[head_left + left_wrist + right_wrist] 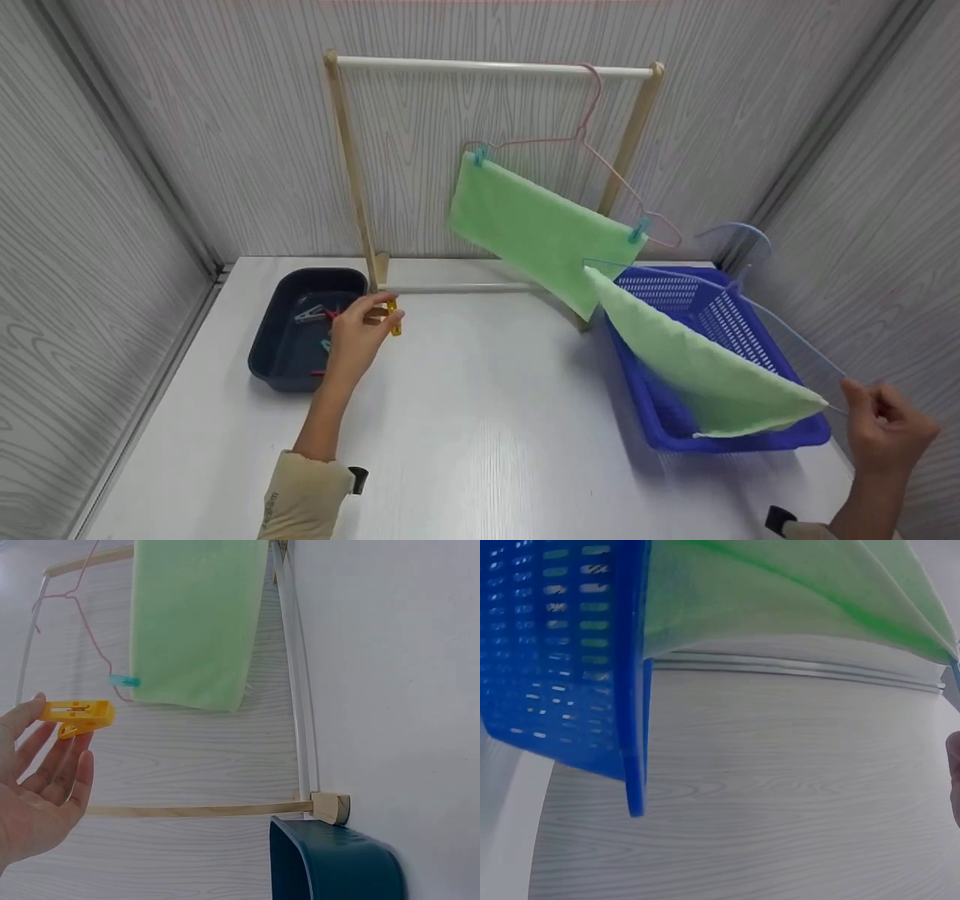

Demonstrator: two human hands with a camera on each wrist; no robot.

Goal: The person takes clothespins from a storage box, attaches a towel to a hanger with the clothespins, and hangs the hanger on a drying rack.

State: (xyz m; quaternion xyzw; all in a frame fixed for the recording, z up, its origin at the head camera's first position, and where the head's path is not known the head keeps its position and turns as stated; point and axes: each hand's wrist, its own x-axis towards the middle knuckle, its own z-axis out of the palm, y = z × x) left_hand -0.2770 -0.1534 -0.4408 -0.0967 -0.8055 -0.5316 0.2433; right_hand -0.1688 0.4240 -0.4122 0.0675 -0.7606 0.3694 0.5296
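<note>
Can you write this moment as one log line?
left hand: pinches yellow clothespin; right hand: grips blue hanger; front green cloth: draped on it; rear green cloth: clipped to pink hanger

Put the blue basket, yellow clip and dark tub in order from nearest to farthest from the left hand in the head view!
1. Yellow clip: pinched in the left hand.
2. Dark tub: just to the hand's left.
3. Blue basket: far over on the right side.

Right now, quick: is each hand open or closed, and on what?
Left hand: closed, pinching a yellow clothespin.
Right hand: closed, gripping one end of the blue hanger.
</note>
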